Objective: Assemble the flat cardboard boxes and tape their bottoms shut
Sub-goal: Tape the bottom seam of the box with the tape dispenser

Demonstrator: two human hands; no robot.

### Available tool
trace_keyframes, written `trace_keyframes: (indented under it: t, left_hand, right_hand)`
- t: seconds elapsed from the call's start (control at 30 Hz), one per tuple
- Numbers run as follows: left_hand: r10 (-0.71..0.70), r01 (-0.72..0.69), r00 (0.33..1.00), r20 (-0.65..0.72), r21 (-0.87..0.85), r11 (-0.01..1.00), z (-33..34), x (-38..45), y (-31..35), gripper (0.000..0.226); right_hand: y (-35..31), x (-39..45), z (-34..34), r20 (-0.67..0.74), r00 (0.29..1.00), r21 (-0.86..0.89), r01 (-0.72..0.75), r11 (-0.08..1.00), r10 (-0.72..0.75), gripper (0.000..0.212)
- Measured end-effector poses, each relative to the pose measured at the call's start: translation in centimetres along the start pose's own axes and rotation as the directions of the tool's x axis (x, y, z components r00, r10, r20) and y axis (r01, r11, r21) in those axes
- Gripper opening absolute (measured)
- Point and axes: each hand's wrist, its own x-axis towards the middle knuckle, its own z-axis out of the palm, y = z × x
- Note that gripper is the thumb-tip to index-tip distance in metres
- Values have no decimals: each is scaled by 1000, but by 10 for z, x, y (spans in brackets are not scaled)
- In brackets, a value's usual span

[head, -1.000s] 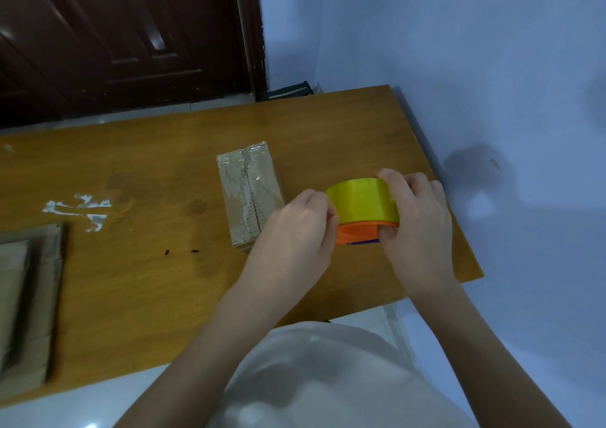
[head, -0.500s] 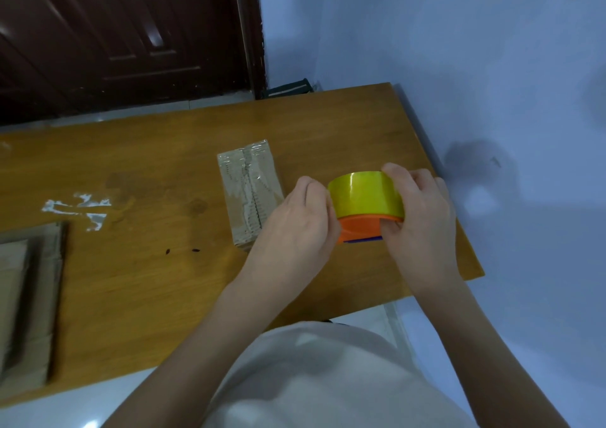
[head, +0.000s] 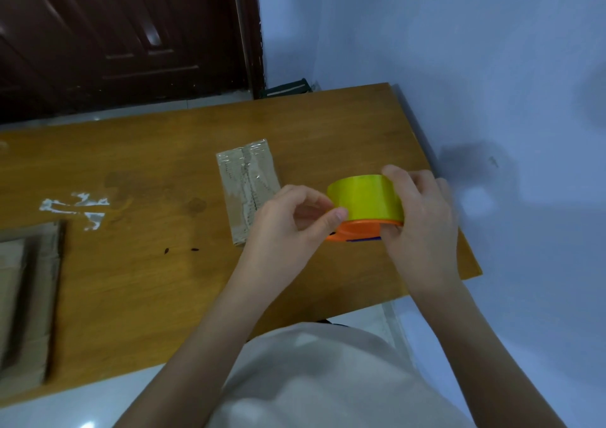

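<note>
Your right hand (head: 423,227) holds the tape roll (head: 367,200) above the near right part of the bench (head: 328,126); its grip is closed around the roll, with the fingers over the yellow band and the thumb at the orange dispenser base (head: 357,231). Your left hand (head: 288,224) is on the left side of the roll. Its thumb and forefinger are curled narrow and touch the yellow surface, as if they pick at the free end of the tape. I cannot tell whether they already have the end between them.

The small cardboard box (head: 249,188) lies on the bench just left of the roll, partly behind your left hand. Clear tape already covers its upper face along the seam. Its long axis runs away from you and leans a little to the left. The left hand is the nearer one to it.

In my judgement, the coming move depends on this: the tape end must be pulled from the roll toward the box, so leftward, and then laid along that long axis. More flat cardboard (head: 23,300) waits far left of the roll, at the bench edge.
</note>
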Motion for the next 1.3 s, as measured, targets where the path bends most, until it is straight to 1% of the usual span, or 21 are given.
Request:
trace_keyframes:
  t: [0.07, 0.17, 0.27, 0.33, 0.4, 0.53, 0.6, 0.67, 0.73, 0.8, 0.87, 0.93, 1.03, 1.13, 1.23, 1.3]
  left_hand:
    - [-69, 70, 997, 15, -12, 998, -4, 2, 2, 40]
    - [-95, 96, 994, 51, -2, 995, -7, 5, 2, 45]
    - [-56, 57, 997, 54, -31, 998, -11, 7, 2, 39]
    - [-30, 33, 996, 85, -42, 999, -13, 6, 3, 31]
    - [-6, 10, 990, 144, -27, 1000, -13, 6, 3, 28]
    - [30, 1, 962, 271, -111, 994, -13, 6, 1, 22]
    - [58, -32, 937, 344, -82, 996, -16, 8, 0, 22]
    - [66, -65, 912, 405, -17, 998, -17, 8, -1, 26]
    - [59, -70, 911, 409, 12, 997, -16, 8, -2, 28]
    - [55, -63, 922, 384, 8, 998, -13, 7, -3, 34]
    - [36, -31, 923, 383, -19, 999, -13, 6, -4, 40]
    - [17, 16, 914, 405, -78, 997, -15, 5, -3, 40]
    - [-4, 90, 910, 416, -188, 978, -17, 6, 2, 25]
    - [-6, 74, 927, 375, -167, 983, -15, 7, 3, 29]
    - [-15, 79, 931, 364, -163, 984, -16, 7, 5, 11]
    - [-21, 89, 930, 367, -170, 981, -16, 6, 7, 9]
  right_hand:
    - [0, -1, 1, -3, 999, -4, 35, 999, -36, 68]
    - [0, -3, 0, -17, 997, -3, 74, 997, -74, 70]
    - [-1, -4, -2, -40, 995, 14, 95, 995, -95, 59]
    - [-2, -5, -4, -39, 995, 37, 98, 995, -96, 58]
    - [-2, -5, -4, -32, 995, 56, 98, 994, -97, 58]
    - [0, -5, -2, -13, 994, 96, 106, 990, -106, 59]
    - [2, -6, -1, 8, 993, 117, 115, 986, -116, 61]
    - [5, -7, 0, 30, 991, 134, 124, 983, -129, 56]
    - [7, -6, 0, 58, 989, 160, 122, 980, -133, 54]
    - [8, -6, 0, 68, 988, 172, 122, 978, -136, 52]
    - [10, -6, -1, 61, 988, 180, 129, 975, -142, 51]
    - [12, -5, -2, 58, 986, 193, 140, 971, -154, 53]
    - [13, -7, -1, 50, 985, 203, 151, 967, -165, 54]
    - [10, -9, -1, 34, 984, 183, 166, 969, -175, 49]
    - [8, -10, 0, 41, 981, 150, 182, 972, -190, 50]
    - [6, -11, 0, 39, 980, 147, 190, 971, -198, 50]
